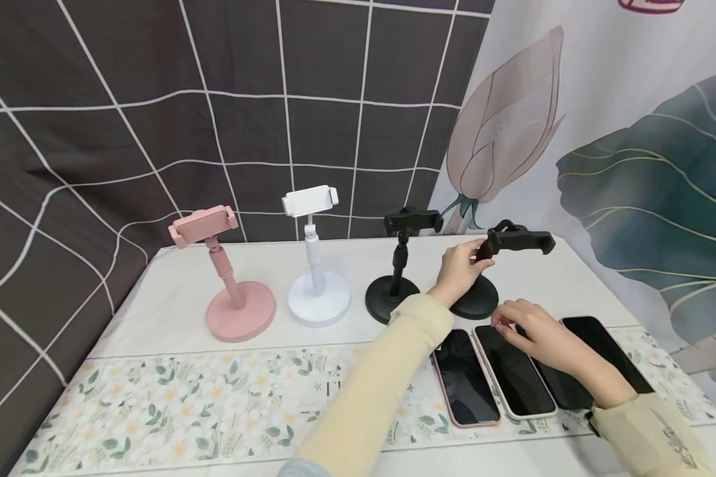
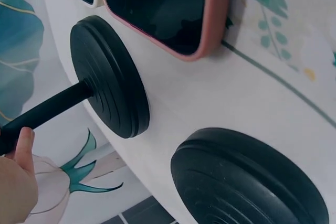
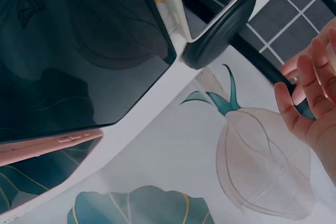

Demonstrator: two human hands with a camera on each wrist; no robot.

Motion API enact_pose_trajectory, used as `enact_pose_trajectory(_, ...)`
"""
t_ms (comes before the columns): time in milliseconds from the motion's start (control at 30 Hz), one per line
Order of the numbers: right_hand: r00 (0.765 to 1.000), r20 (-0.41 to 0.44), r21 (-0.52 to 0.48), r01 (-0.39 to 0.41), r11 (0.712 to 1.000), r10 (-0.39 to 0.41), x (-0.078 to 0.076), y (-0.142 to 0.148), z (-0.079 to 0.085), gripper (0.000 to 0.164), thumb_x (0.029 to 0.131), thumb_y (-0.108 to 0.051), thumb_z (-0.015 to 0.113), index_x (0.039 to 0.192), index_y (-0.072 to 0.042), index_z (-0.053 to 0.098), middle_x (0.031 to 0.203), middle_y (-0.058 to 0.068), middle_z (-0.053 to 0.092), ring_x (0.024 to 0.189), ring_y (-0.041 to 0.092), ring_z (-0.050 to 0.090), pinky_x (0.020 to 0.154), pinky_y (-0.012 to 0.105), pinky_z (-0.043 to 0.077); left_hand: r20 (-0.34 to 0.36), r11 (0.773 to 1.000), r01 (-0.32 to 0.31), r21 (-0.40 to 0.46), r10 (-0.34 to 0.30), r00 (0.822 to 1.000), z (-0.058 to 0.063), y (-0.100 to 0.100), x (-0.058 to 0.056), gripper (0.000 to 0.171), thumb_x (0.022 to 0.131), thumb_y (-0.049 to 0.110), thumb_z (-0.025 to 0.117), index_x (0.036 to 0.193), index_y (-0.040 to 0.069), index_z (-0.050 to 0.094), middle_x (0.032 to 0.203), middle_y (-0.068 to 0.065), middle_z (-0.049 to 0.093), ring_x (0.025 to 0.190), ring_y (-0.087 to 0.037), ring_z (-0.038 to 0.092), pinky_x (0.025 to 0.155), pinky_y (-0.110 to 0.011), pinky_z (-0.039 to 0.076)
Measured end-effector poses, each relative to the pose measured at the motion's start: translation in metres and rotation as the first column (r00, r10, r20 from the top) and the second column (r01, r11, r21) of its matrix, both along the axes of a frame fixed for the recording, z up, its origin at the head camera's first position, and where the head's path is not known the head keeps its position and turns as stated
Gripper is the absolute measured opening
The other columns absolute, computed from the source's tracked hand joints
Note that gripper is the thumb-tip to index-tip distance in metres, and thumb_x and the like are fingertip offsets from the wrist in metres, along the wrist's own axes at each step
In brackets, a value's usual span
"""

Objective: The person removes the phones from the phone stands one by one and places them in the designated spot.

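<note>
My left hand grips the upper stem of the rightmost black phone stand, just below its clamp head. In the left wrist view, the thumb and fingers wrap the stem well above the round base. My right hand hovers over the phones with loosely bent fingers and holds nothing; its fingertips are near that stand's base. In the right wrist view, its spread fingers overlap the stand's stem. Below lie a pink-edged phone, a white-edged phone and two dark phones, one partly hidden under the right forearm.
To the left stand another black phone stand, a white one and a pink one. A floral runner crosses the white table. Behind hang a dark checked cloth and a flower-printed curtain.
</note>
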State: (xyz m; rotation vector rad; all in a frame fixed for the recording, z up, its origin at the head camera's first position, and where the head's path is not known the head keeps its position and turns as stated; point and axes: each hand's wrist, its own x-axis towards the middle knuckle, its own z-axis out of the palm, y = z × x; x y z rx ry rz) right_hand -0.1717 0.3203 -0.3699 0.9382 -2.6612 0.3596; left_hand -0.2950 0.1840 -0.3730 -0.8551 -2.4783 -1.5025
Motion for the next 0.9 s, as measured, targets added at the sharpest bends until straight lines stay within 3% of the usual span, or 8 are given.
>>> enact_pose_trajectory(167,1.0,-0.012,0.008,-0.003,1.0,0.003,-0.01,-0.007,0.002,0.026,0.073,0.004,0.072,0.088,-0.014,0.061,0.082,-0.014,0.054,0.075,0.002,0.048,0.063,0.028,0.044,-0.019,0.997,-0.054,-0.052,0.053,0.998,0.001,-0.001,-0.006,0.043,0.088,0.019,0.065,0.13,0.01,0.056,0.116,-0.006,0.068,0.102,-0.011,0.067,0.079,-0.008,0.048)
enact_pose_trajectory(267,1.0,-0.015,0.019,0.001,1.0,-0.001,-0.014,-0.011,0.003,0.026,0.074,0.004,0.072,0.089,-0.013,0.061,0.083,-0.012,0.055,0.075,0.004,0.049,0.064,0.029,0.045,-0.059,0.983,-0.113,-0.146,0.105,0.993,0.002,-0.002,-0.005,0.042,0.091,0.02,0.061,0.132,0.012,0.054,0.116,-0.005,0.068,0.102,-0.012,0.067,0.081,-0.014,0.05)
enact_pose_trajectory(367,1.0,-0.021,0.028,0.021,0.999,-0.021,-0.016,-0.011,0.005,0.025,0.074,0.004,0.072,0.09,-0.012,0.061,0.083,-0.01,0.056,0.075,0.005,0.05,0.064,0.03,0.045,-0.167,0.944,-0.17,-0.283,0.127,0.978,0.002,-0.004,0.001,0.037,0.094,0.019,0.057,0.13,0.011,0.052,0.107,-0.005,0.07,0.094,-0.014,0.069,0.075,-0.018,0.052)
enact_pose_trajectory(467,0.997,-0.044,0.031,0.059,0.998,-0.057,-0.017,-0.009,0.006,0.024,0.074,0.004,0.072,0.09,-0.01,0.061,0.082,-0.008,0.056,0.073,0.008,0.05,0.063,0.031,0.045,-0.315,0.89,-0.157,-0.429,0.016,0.949,0.003,-0.018,0.015,0.04,0.096,0.017,0.053,0.133,0.006,0.047,0.097,-0.005,0.071,0.084,-0.013,0.069,0.067,-0.02,0.052)
enact_pose_trajectory(633,0.983,-0.066,-0.003,0.173,0.985,-0.173,-0.011,-0.006,0.003,0.019,0.077,0.002,0.07,0.091,-0.007,0.061,0.083,-0.002,0.058,0.077,0.017,0.054,0.064,0.037,0.047,-0.444,0.81,-0.036,-0.585,-0.283,0.85,0.004,-0.072,0.051,0.048,0.098,0.023,0.049,0.141,0.005,0.039,0.091,0.001,0.068,0.074,-0.006,0.064,0.059,-0.014,0.047)
enact_pose_trajectory(733,0.967,-0.037,-0.057,0.248,0.967,-0.25,-0.004,-0.003,0.0,0.021,0.083,-0.002,0.067,0.101,-0.001,0.058,0.092,0.01,0.06,0.087,0.027,0.056,0.071,0.045,0.047,-0.503,0.818,-0.034,-0.574,-0.32,0.803,0.0,-0.117,0.064,0.048,0.096,0.025,0.052,0.139,0.006,0.043,0.11,-0.003,0.068,0.097,-0.012,0.066,0.078,-0.018,0.052)
enact_pose_trajectory(833,0.962,-0.016,-0.108,0.269,0.957,-0.272,-0.001,-0.002,-0.002,0.033,0.087,-0.004,0.064,0.115,0.006,0.051,0.106,0.021,0.056,0.098,0.038,0.052,0.079,0.051,0.043,-0.55,0.844,-0.105,-0.526,-0.243,0.799,-0.01,-0.171,0.068,0.047,0.093,0.024,0.057,0.135,0.005,0.048,0.132,-0.01,0.057,0.126,-0.025,0.051,0.103,-0.034,0.043)
enact_pose_trajectory(900,0.964,-0.028,-0.113,0.261,0.959,-0.265,-0.002,0.0,-0.003,0.04,0.087,-0.004,0.063,0.121,0.008,0.047,0.114,0.025,0.052,0.104,0.042,0.049,0.084,0.053,0.039,-0.512,0.84,-0.15,-0.521,-0.167,0.843,-0.018,-0.208,0.07,0.052,0.092,0.025,0.058,0.136,0.002,0.045,0.139,-0.015,0.049,0.133,-0.032,0.042,0.11,-0.043,0.034)
